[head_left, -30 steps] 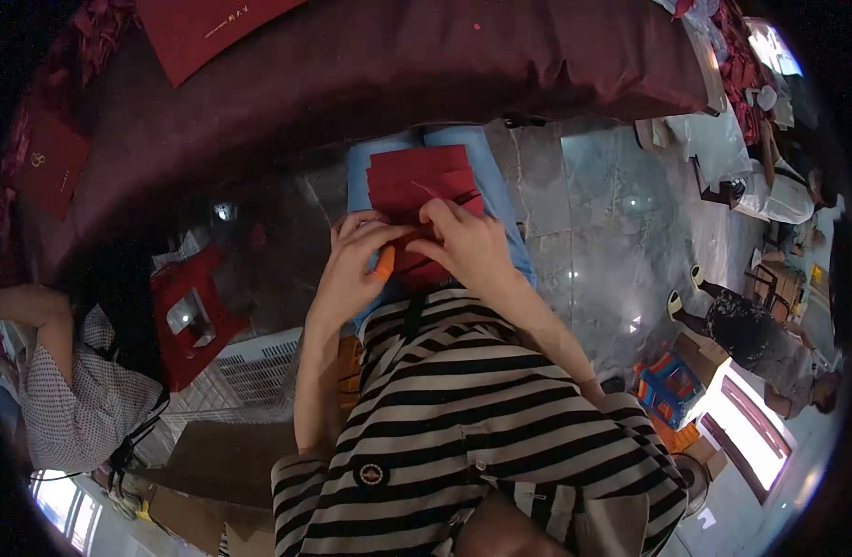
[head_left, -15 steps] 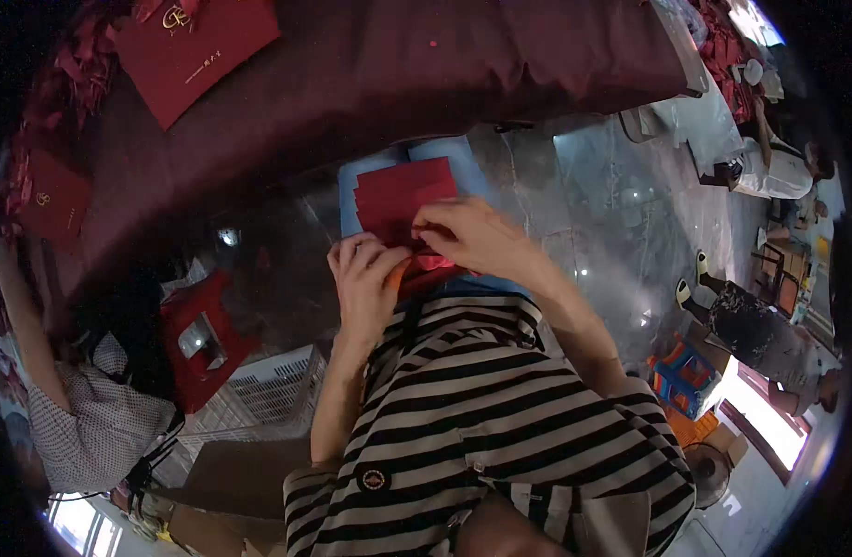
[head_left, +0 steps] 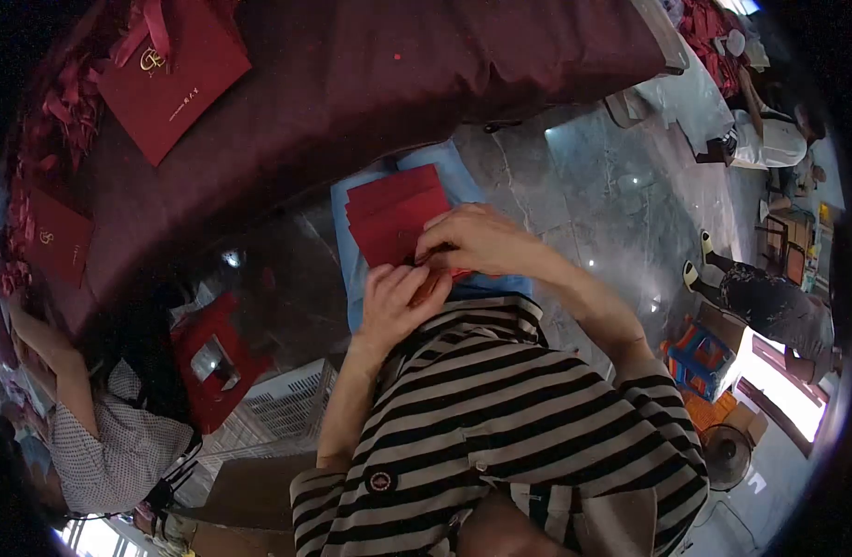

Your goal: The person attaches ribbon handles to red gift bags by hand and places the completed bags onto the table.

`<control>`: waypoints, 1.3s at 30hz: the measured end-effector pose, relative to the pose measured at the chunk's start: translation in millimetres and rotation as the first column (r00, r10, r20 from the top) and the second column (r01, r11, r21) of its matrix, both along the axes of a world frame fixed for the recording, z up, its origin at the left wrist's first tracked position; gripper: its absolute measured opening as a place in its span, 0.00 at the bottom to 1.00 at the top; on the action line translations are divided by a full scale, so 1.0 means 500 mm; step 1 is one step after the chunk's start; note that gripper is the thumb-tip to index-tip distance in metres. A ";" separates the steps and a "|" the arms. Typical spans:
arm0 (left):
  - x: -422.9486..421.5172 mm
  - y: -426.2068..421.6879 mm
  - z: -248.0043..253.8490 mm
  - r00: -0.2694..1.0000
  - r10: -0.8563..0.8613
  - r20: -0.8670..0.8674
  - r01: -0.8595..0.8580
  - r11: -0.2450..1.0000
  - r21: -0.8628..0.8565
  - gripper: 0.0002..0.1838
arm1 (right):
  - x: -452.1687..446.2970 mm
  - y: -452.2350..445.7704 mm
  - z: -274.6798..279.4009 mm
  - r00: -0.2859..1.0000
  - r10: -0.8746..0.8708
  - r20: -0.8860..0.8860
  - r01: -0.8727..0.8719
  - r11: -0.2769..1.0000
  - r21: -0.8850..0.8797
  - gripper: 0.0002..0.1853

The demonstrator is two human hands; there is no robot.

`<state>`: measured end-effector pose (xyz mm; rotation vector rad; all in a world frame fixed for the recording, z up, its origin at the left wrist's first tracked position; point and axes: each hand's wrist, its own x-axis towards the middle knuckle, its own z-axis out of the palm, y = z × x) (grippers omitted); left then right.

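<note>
A stack of dark red paper pieces lies fanned on my lap over light blue trousers. My left hand is at the lower left edge of the stack, its fingers curled and an orange covering partly showing on one. My right hand reaches in from the right, bent over the lower part of the stack, with its fingertips close to those of my left hand. A bit of red ribbon or paper shows beneath the right fingers. What the fingertips of both hands pinch is hidden.
A table with a dark red cloth stands ahead, bearing a red bag with ribbon. On the left are a person, a red stool and a white crate. More people are at right, near a fan.
My hands have come closer together near the lower end of the stack, the left fingers curling more. The view has turned, so the table and red bag appear shifted.
</note>
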<state>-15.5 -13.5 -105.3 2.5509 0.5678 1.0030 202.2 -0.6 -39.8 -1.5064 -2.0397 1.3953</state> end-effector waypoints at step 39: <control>0.085 -0.001 0.152 0.847 0.000 -0.532 -0.253 0.880 -0.402 0.35 | 0.378 0.292 0.126 0.697 -0.711 -0.089 0.493 0.385 0.780 0.10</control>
